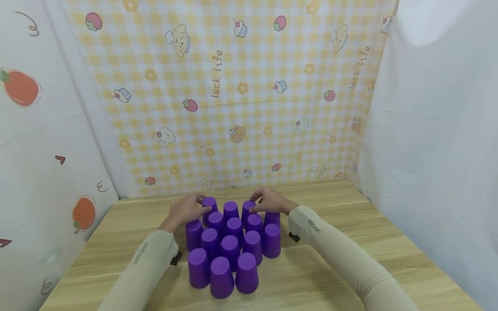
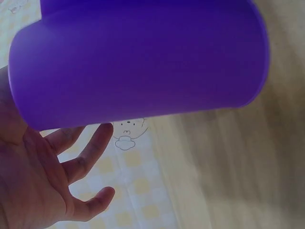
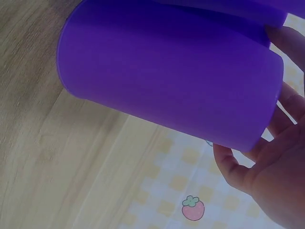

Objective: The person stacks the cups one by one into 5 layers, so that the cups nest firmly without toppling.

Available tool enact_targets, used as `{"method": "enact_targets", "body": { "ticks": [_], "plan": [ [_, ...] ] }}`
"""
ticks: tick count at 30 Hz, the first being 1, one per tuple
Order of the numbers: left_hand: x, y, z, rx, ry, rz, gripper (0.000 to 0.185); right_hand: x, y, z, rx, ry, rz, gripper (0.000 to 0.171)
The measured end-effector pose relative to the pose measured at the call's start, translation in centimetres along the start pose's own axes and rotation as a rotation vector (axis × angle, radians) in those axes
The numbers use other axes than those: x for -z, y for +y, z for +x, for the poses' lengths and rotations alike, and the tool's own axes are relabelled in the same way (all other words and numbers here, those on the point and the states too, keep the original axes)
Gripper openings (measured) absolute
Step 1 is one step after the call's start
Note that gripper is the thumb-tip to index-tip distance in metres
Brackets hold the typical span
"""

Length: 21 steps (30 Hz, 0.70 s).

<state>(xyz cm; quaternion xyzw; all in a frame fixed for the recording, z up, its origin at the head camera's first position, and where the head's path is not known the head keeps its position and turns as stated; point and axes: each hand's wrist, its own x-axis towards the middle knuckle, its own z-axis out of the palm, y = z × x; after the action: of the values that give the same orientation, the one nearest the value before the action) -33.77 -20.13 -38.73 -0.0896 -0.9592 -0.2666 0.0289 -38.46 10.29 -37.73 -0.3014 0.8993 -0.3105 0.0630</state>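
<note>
Several purple plastic cups stand upside down in a close cluster on the table. At the back left, my left hand point(image 1: 187, 211) holds a purple cup point(image 1: 209, 201) near its top, thumb in front and fingers behind. My right hand point(image 1: 273, 200) grips another purple cup point(image 1: 246, 212) at the back right the same way. One more back cup point(image 1: 230, 210) stands between these two. The left wrist view has a near cup point(image 2: 143, 67) covering the left thumb, the other fingers spread beyond it. A near cup point(image 3: 167, 76) also partly hides the right hand's fingers in the right wrist view.
Three cups form the front of the cluster, among them a front cup point(image 1: 221, 278). Behind the wooden table point(image 1: 319, 276) hangs a yellow checked cloth point(image 1: 264, 116). White cloths close off the left side point(image 1: 46, 129) and right side point(image 1: 428, 151).
</note>
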Motion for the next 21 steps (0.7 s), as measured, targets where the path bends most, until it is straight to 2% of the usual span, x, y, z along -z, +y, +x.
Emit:
{"method": "enact_targets", "body": {
  "ticks": [5, 12, 21],
  "plan": [
    [0.8, 0.4, 1.2, -0.009, 0.002, 0.001, 0.048, 0.2, 0.2, 0.1, -0.004, 0.004, 0.007, 0.043],
    [1.5, 0.4, 2.2, 0.039, 0.012, 0.038, 0.050, 0.1, 0.1, 0.0, -0.012, 0.008, 0.003, 0.042],
    [1.5, 0.1, 3.2, 0.036, -0.003, -0.024, 0.052, -0.1, 0.2, 0.0, -0.006, -0.011, 0.020, 0.040]
  ]
}}
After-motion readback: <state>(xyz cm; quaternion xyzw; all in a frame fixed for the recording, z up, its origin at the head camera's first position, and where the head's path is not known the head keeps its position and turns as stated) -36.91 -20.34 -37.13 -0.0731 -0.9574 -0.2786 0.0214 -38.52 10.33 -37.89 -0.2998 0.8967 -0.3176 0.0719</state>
